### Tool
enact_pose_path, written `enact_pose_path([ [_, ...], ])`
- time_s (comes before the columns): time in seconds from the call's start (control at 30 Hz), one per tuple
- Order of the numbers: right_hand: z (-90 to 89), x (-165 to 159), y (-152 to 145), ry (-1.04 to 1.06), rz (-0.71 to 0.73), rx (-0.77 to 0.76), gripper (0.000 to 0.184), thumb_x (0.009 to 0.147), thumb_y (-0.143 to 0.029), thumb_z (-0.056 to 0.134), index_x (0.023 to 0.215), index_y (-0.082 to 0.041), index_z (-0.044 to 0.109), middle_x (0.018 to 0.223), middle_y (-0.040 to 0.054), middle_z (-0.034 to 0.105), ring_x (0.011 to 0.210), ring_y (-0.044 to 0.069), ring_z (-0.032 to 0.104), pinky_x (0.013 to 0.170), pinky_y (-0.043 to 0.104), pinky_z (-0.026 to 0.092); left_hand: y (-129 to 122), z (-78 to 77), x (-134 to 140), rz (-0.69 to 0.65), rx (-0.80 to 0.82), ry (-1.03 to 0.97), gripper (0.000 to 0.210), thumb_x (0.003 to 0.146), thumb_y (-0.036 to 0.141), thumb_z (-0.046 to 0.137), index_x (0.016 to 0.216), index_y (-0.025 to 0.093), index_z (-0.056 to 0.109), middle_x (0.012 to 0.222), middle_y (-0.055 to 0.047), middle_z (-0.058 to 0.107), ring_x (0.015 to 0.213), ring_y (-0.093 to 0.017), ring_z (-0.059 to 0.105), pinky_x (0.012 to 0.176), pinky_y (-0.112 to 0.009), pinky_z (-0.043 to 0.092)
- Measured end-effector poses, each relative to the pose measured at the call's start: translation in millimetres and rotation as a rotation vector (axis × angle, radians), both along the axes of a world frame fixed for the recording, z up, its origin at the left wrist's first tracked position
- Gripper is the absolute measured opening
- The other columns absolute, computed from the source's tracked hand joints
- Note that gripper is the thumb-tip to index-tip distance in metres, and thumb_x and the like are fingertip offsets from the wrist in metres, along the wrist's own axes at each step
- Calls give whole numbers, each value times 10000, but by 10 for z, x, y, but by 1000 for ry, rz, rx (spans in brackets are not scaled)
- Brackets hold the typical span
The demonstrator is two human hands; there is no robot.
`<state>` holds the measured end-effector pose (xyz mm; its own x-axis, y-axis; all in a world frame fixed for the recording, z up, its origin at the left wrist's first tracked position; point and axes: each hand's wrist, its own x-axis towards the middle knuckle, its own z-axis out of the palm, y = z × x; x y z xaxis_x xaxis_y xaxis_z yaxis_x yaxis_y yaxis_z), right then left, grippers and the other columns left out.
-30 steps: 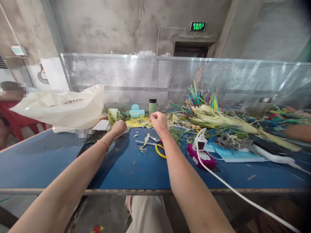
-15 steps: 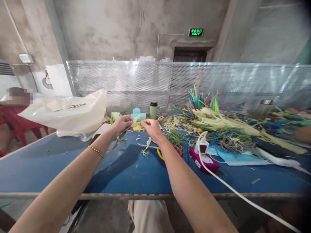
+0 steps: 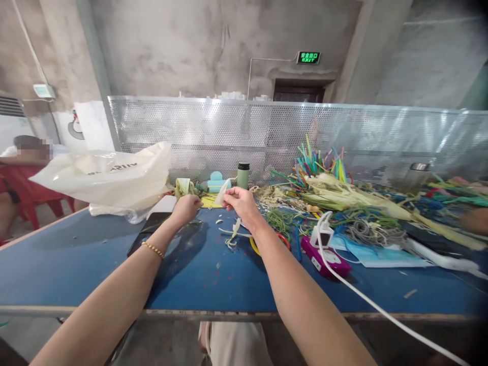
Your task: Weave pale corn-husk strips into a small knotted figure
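My right hand (image 3: 240, 202) pinches a pale, pointed piece of corn husk (image 3: 223, 192), which stands up from the fingertips. To its left, my left hand (image 3: 187, 208) is apart from it, with its fingers drawn together low over the table; whatever they hold, if anything, is too small to make out. A yellow sheet (image 3: 212, 200) lies just beyond both hands. Between my forearms, a small curled husk figure (image 3: 233, 233) rests on the blue tabletop (image 3: 213, 284). Greenish husk (image 3: 184, 187) sits behind my left hand.
A dark phone (image 3: 147, 231) lies under my left forearm, beside a large white plastic bag (image 3: 102, 173). Rightward are a purple power strip (image 3: 326, 256) with a white cable, blue mask (image 3: 389, 251), cord bundles (image 3: 366, 229) and a husk pile (image 3: 339, 193). A green bottle (image 3: 243, 176) stands behind.
My hands have moved apart. The husk piece, earlier between both hands, is now in my right hand alone, and my left hand has dropped lower. The view has shifted slightly.
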<state>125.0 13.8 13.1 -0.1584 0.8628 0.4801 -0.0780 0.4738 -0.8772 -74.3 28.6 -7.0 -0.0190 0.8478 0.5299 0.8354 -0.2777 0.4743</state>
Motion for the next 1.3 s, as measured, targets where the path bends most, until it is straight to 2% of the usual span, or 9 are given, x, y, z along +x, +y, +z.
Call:
enact_pose_path([
  [0.13,-14,-50,-56,-54,-6,-10,47,696,-188,630,717,-182,588,530,-22,620,469,117,569,457,218,451,-44,42,81,58,211,2,164,785,248,585,699,169,701,870,-132,674,916,-269,574,784,-338,386],
  [0.23,-33,-91,-84,-107,-41,-25,51,685,-164,618,702,-188,576,518,-32,612,454,125,571,447,226,447,-168,143,256,-220,102,-396,372,851,464,544,714,150,690,707,-72,646,727,-197,567,661,-292,396],
  [0.33,-52,-119,-97,-132,-38,-22,49,697,-173,623,709,-186,577,535,-26,627,460,128,587,460,231,465,-273,183,394,-500,-84,-695,361,685,485,741,745,133,689,658,-27,632,602,-124,512,577,-248,369],
  [0.43,-68,-129,-100,-138,-25,-21,82,720,-211,646,708,-188,569,534,-17,635,466,134,600,473,240,488,-302,150,451,-531,-81,-866,344,585,417,822,648,125,652,594,0,589,532,-83,452,531,-234,333],
  [0.63,-91,-160,-96,-83,-4,-64,136,728,-198,666,685,-189,538,527,-2,648,498,157,644,491,253,524,-275,97,485,-506,-53,-1058,288,602,373,781,660,119,658,568,-9,591,520,-93,469,537,-249,353],
  [0.77,-70,-168,-127,-128,31,-103,161,743,-222,680,704,-184,529,552,-11,639,495,152,642,438,226,484,-275,103,495,-465,-29,-1059,259,612,357,745,654,128,632,538,15,545,497,-87,427,502,-242,321],
  [0.9,-41,-136,-130,-136,-71,-90,260,771,-399,686,744,-169,567,647,1,646,439,95,559,374,193,380,-265,103,500,-407,57,-812,221,675,337,688,661,123,635,558,14,544,524,-88,418,502,-228,299],
  [1.03,-50,-94,-72,-98,-191,36,383,705,-500,720,625,-186,516,494,-55,499,410,73,439,403,197,341,-280,93,534,-482,76,-631,193,721,308,658,664,127,622,571,11,552,545,-90,443,517,-216,316],
  [1.3,13,123,49,-148,-313,139,296,758,-452,639,672,-180,561,459,-45,493,413,100,421,452,233,352,-378,138,567,-605,-177,-837,185,748,249,673,674,150,535,460,79,380,386,-46,302,402,-198,216],
])
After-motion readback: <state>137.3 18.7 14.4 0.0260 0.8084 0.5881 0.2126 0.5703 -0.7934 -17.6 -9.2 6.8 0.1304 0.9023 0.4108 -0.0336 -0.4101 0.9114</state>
